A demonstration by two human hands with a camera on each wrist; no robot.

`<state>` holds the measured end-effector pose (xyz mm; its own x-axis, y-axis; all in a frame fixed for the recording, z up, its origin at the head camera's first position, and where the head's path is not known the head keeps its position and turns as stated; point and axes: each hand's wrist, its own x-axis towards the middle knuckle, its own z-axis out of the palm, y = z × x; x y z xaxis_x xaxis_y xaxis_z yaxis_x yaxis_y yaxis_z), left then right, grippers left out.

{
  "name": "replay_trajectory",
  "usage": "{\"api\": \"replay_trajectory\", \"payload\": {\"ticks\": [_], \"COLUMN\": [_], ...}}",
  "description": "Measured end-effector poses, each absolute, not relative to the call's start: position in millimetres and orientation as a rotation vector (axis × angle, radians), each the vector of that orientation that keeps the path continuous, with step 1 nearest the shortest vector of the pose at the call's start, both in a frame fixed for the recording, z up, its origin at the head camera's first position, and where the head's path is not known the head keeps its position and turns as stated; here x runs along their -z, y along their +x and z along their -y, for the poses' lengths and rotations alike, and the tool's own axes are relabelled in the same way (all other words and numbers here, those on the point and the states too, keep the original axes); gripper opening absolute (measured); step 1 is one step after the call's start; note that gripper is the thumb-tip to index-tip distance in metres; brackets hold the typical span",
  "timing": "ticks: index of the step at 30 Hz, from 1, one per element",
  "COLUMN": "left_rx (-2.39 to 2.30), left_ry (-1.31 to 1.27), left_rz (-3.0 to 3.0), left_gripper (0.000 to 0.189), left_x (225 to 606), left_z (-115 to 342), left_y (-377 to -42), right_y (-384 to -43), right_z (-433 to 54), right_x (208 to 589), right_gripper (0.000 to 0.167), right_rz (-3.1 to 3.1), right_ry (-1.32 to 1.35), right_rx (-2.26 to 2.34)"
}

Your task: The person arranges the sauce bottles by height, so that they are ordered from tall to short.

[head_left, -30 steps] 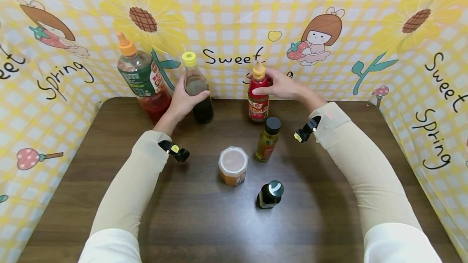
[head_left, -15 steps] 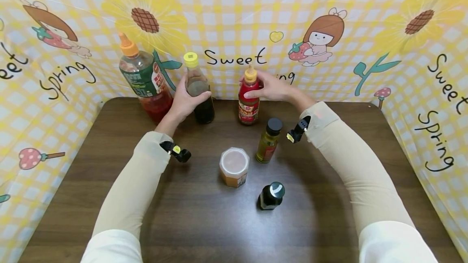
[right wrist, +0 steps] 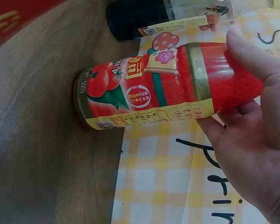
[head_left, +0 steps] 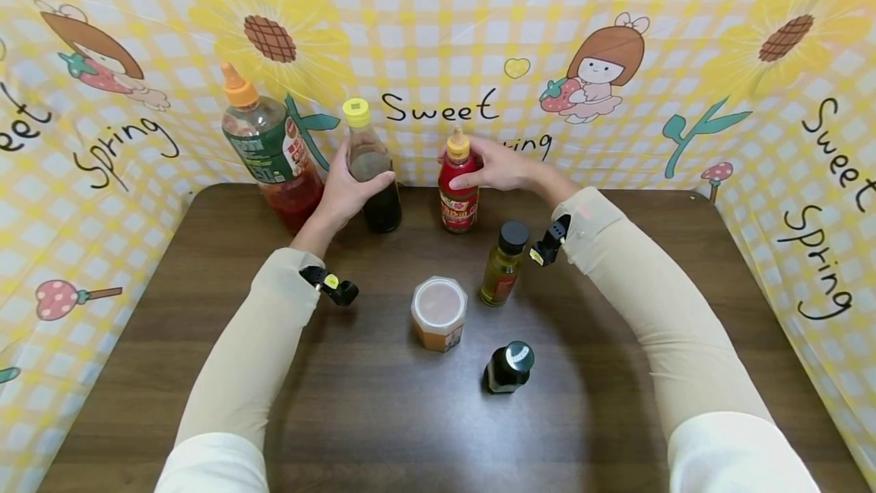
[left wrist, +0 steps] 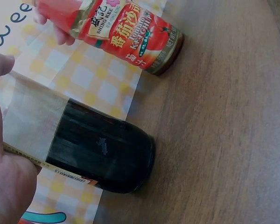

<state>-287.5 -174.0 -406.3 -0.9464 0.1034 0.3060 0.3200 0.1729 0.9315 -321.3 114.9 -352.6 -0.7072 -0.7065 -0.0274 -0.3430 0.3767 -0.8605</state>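
Observation:
My left hand [head_left: 347, 187] grips the upper body of a clear bottle of dark sauce [head_left: 380, 200] with a yellow cap, which stands upright near the table's back edge. In the left wrist view the dark liquid [left wrist: 102, 144] fills its lower half. My right hand [head_left: 505, 164] holds a red ketchup bottle [head_left: 458, 200] with a yellow nozzle cap round its upper part, thumb in front and fingers behind. The ketchup bottle is upright, a short gap to the right of the dark sauce. Its tomato label [right wrist: 126, 88] shows in the right wrist view.
A large red sauce bottle [head_left: 263, 139] with an orange nozzle stands left of my left hand. Nearer on the wooden table [head_left: 369, 409] are an octagonal jar [head_left: 438, 310], an oil bottle [head_left: 502, 268] with a black cap and a small dark bottle [head_left: 508, 371]. A checked cloth hangs behind.
My right hand has moved the ketchup bottle to the left, closer to the dark sauce bottle. My left hand keeps its grip and has stayed in place.

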Motion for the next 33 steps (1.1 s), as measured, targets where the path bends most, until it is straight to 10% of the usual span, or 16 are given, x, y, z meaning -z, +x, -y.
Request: {"api": "replay_trajectory", "payload": {"ticks": [33], "left_rx": [1.851], "left_ry": [-0.345], "left_rz": [2.308], "left_gripper": [0.063], "left_x": [407.5], "left_z": [173.3], "left_y": [-286.8], "right_y": [-320.8], "right_z": [-110.5], "right_x": [349.4], "right_gripper": [0.071], "right_rz": [-2.352], "right_ry": [-0.896], "right_rx": [1.057]}}
